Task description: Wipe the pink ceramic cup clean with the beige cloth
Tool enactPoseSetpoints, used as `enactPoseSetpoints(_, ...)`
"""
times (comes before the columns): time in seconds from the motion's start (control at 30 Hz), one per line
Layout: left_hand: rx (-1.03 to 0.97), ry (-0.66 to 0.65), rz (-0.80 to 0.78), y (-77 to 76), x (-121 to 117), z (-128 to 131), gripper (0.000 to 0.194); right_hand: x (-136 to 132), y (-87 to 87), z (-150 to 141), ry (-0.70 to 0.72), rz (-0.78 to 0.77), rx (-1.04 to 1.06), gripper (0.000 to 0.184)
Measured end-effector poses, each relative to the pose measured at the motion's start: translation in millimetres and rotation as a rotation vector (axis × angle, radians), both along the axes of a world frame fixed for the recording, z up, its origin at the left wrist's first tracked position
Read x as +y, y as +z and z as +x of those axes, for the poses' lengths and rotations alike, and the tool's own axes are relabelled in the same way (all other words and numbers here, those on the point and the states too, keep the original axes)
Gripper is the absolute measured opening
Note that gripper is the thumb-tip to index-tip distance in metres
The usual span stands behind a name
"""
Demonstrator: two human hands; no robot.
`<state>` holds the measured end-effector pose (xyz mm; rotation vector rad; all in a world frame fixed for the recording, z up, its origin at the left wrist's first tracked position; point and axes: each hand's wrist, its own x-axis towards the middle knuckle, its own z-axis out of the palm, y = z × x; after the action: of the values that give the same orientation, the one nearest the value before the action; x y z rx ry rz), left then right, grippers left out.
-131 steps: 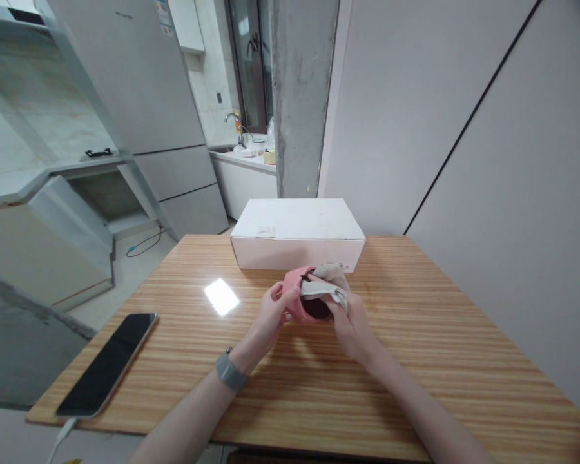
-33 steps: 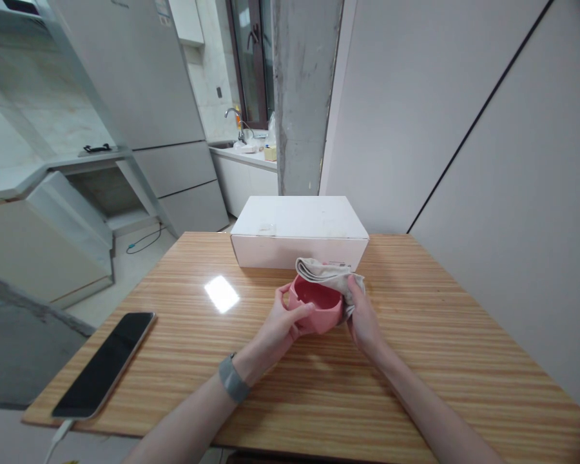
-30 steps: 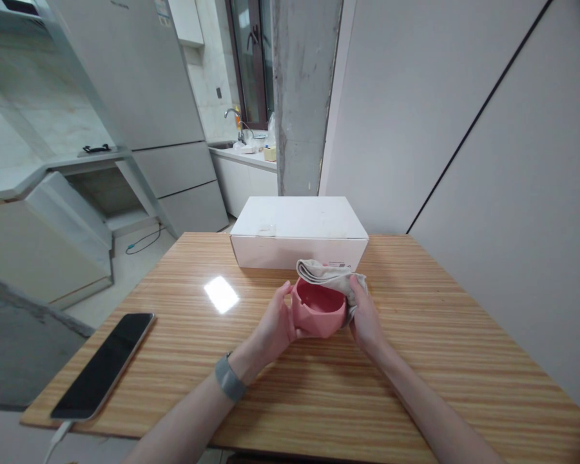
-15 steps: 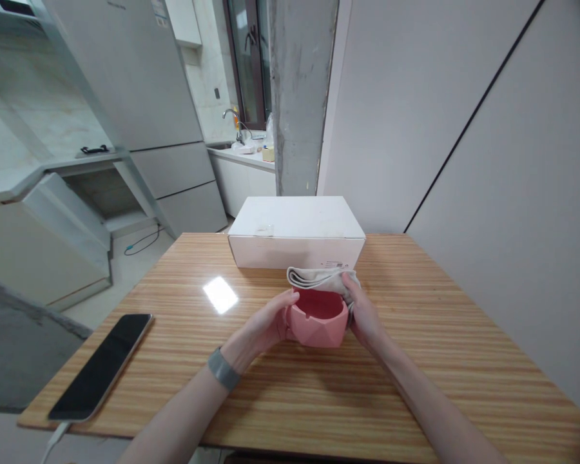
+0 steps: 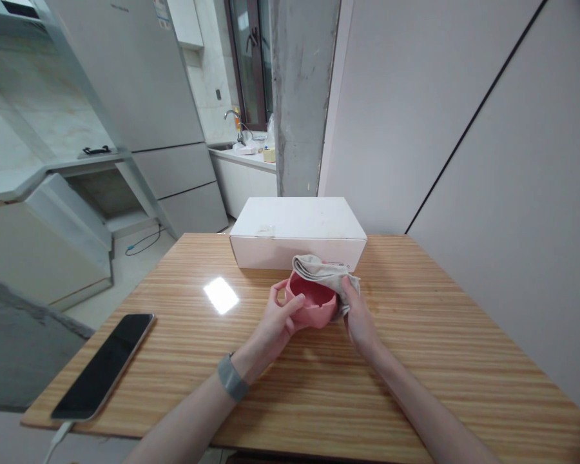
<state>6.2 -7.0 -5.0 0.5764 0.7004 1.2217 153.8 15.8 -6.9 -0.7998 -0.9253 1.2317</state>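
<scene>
Pink bowl (image 5: 315, 316), tilted over the counter (image 5: 174, 361): person's left grip (image 5: 276, 324) clasps its left wall; likely light, stiff, perhaps breakable, best held by wall and rim. Folded beige cloth (image 5: 323, 272), soft-looking, against the bowl's far-right edge, pinched in the right grip (image 5: 360, 322).

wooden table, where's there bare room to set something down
Bare wood on the table: right, between the right arm and the wall; left, between the phone and left arm. Crowded: the middle, where the left hand holds the pink bowl and the right hand the cloth, before the white box.
</scene>
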Motion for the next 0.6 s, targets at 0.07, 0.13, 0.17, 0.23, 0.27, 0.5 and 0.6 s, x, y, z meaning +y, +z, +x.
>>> enactPoseSetpoints(0.07, 0.002, -0.033, 0.005, 0.6, -1, 0, 0.064, 0, -0.2, 2, 0.008, -0.012, 0.022, 0.046)
enactPoseSetpoints(0.13, 0.019, -0.096, -0.03, 1.7, 0, -3, 0.053, 1, 0.4, 4, 0.01, -0.04, 0.036, 0.046)
enactPoseSetpoints(0.17, 0.028, -0.135, -0.063, 2.1, 1, -4, 0.046, 1, 1.0, 6, -0.002, -0.061, 0.034, 0.045)
enactPoseSetpoints(0.23, 0.047, -0.22, -0.131, 2.1, 5, -8, 0.042, 2, 2.9, 10, -0.036, -0.112, 0.032, 0.043)
enactPoseSetpoints(0.27, 0.061, -0.253, -0.161, 1.5, 7, -10, 0.044, 3, 4.3, 12, -0.043, -0.135, 0.037, 0.041)
enactPoseSetpoints(0.5, 0.035, -0.484, -0.113, -2.5, 11, -24, 0.04, 0, 14.2, 13, 0.085, -0.263, 0.084, 0.034)
enactPoseSetpoints(0.6, 0.017, -0.5, -0.072, 1.6, 7, -25, 0.039, -2, 14.0, 12, 0.106, -0.295, 0.075, 0.036)
